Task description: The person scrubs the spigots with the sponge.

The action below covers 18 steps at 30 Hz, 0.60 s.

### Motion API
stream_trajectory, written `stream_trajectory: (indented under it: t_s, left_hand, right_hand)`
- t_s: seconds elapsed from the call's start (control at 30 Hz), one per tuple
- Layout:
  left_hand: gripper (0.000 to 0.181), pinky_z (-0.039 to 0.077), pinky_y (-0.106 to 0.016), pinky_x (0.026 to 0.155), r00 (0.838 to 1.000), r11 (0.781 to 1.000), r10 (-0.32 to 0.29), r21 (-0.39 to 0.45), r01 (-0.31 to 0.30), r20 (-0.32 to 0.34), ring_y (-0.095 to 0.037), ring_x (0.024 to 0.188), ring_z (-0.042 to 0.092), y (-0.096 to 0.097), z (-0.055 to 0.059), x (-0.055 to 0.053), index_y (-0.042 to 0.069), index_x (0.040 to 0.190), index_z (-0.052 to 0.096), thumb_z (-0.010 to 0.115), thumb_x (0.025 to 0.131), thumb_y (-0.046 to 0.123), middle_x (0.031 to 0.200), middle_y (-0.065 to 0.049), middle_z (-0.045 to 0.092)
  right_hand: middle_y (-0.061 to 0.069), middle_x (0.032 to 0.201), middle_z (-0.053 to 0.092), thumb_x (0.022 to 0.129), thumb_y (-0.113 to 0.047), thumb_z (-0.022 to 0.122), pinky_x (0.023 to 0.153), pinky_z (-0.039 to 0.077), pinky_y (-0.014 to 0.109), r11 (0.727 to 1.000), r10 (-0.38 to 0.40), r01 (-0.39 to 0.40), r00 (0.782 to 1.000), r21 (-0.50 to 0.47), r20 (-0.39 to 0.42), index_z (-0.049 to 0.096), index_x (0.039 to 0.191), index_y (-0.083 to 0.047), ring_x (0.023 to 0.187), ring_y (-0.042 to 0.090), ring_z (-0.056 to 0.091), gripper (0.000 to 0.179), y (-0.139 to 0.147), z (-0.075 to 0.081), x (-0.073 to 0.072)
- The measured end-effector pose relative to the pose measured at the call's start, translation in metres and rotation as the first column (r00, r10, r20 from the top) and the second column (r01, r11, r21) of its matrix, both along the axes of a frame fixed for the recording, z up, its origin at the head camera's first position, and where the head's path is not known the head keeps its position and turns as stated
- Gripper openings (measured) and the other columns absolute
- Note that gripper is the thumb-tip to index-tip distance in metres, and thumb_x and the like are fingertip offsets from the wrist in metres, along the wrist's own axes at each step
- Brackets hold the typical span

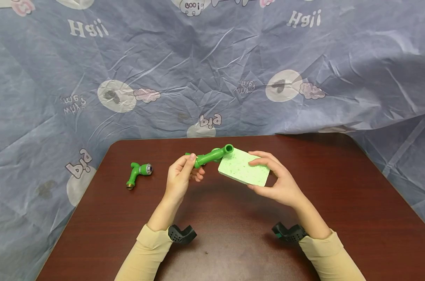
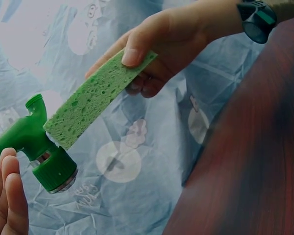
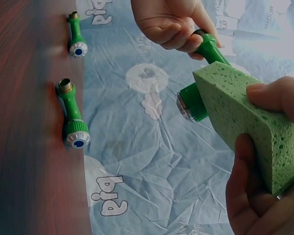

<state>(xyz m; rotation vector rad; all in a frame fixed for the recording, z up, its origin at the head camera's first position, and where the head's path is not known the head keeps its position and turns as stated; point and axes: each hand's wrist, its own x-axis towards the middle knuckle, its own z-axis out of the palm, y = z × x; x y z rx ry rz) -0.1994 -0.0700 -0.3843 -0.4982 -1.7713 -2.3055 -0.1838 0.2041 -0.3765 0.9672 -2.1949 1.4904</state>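
Above the table, my left hand grips a green tap by one end, its open spout pointing right. The tap's ribbed knob shows below its body in the left wrist view. My right hand holds a light green sponge between thumb and fingers. The sponge's end lies against the tap between spout and knob, as seen in the left wrist view. Part of the tap is hidden behind the sponge in the right wrist view.
A second green tap with a brass threaded end lies on the dark brown table at the left. The right wrist view shows another similar tap on the table. A bluish printed sheet hangs behind the table.
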Motion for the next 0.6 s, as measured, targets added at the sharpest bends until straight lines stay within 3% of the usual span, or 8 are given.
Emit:
stream_trajectory:
  t_s: [0.13, 0.3, 0.47, 0.6]
  left_hand:
    - [0.019, 0.05, -0.022, 0.048, 1.0, 1.0, -0.012, 0.007, 0.012, 0.004, -0.01, 0.052, 0.06, 0.0, 0.0, 0.0, 0.003, 0.089, 0.061, 0.05, 0.098, 0.015, 0.063, -0.002, 0.064]
    - [0.012, 0.05, -0.022, 0.051, 0.999, 0.999, -0.053, 0.003, 0.053, -0.008, -0.011, 0.054, 0.06, -0.003, 0.001, 0.0, 0.002, 0.095, 0.061, 0.053, 0.096, 0.011, 0.068, -0.004, 0.065]
    - [0.018, 0.052, -0.022, 0.055, 0.994, 0.994, -0.097, 0.036, 0.099, -0.039, -0.013, 0.058, 0.061, -0.006, 0.001, 0.0, -0.009, 0.104, 0.059, 0.058, 0.092, 0.004, 0.075, -0.009, 0.067]
    - [0.025, 0.054, -0.024, 0.059, 0.994, 0.993, -0.099, 0.053, 0.102, -0.055, -0.013, 0.06, 0.062, -0.007, 0.003, -0.001, -0.018, 0.107, 0.054, 0.06, 0.09, 0.0, 0.077, -0.009, 0.068]
  right_hand:
    - [0.011, 0.133, 0.048, 0.062, 0.011, 0.08, 0.093, 0.037, 0.025, 1.0, -0.002, 0.002, 1.0, -0.01, -0.015, 0.061, 0.11, -0.006, 0.122, 0.024, 0.044, 0.055, 0.001, 0.006, 0.004]
    - [0.029, 0.128, 0.046, 0.058, 0.022, 0.074, 0.085, 0.04, 0.022, 0.995, -0.025, 0.019, 0.998, -0.094, -0.063, 0.058, 0.107, 0.007, 0.117, 0.023, 0.046, 0.053, 0.002, 0.022, 0.011]
    - [0.034, 0.126, 0.044, 0.058, 0.026, 0.07, 0.079, 0.043, 0.019, 0.988, -0.065, 0.055, 0.996, -0.147, -0.066, 0.055, 0.106, 0.014, 0.116, 0.022, 0.047, 0.052, 0.003, 0.03, 0.014]
    - [0.033, 0.126, 0.044, 0.058, 0.026, 0.07, 0.079, 0.043, 0.019, 0.983, -0.098, 0.087, 0.993, -0.16, -0.064, 0.055, 0.106, 0.014, 0.116, 0.022, 0.047, 0.051, 0.004, 0.031, 0.014]
